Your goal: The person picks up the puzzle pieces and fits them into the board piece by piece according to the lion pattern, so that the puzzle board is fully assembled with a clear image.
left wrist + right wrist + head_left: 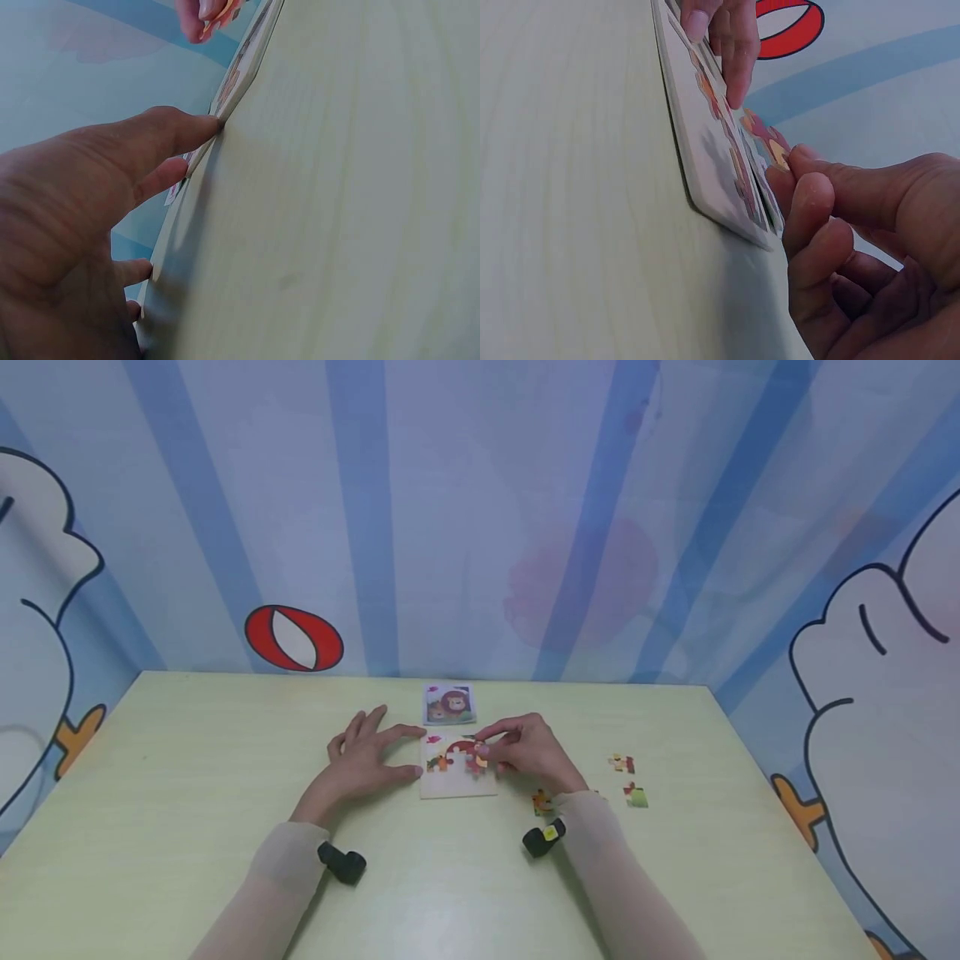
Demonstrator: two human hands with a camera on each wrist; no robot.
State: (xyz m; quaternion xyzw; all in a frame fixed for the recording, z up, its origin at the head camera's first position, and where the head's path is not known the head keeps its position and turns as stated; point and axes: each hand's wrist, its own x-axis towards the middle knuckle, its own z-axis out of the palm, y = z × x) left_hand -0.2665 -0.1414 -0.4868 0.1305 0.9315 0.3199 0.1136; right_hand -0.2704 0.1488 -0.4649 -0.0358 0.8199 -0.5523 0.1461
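Note:
A white puzzle board [453,787] lies on the table, its upper part partly filled with coloured pieces. My left hand [358,767] steadies the board's left edge, with the thumb [196,129] and index fingertip right at the rim and the other fingers spread out. Over the board's right side, my right hand [531,752] pinches a red and yellow puzzle piece [766,137] between thumb and fingertips. The piece is tilted, close above the board. Just behind the board sits a picture card with a lion [450,704].
Loose puzzle pieces lie to the right: a red and yellow one [622,763], a green one [636,795] and an orange one [542,802] near the right wrist. Another is mostly hidden by the right sleeve. A blue striped curtain [465,527] rises behind the table.

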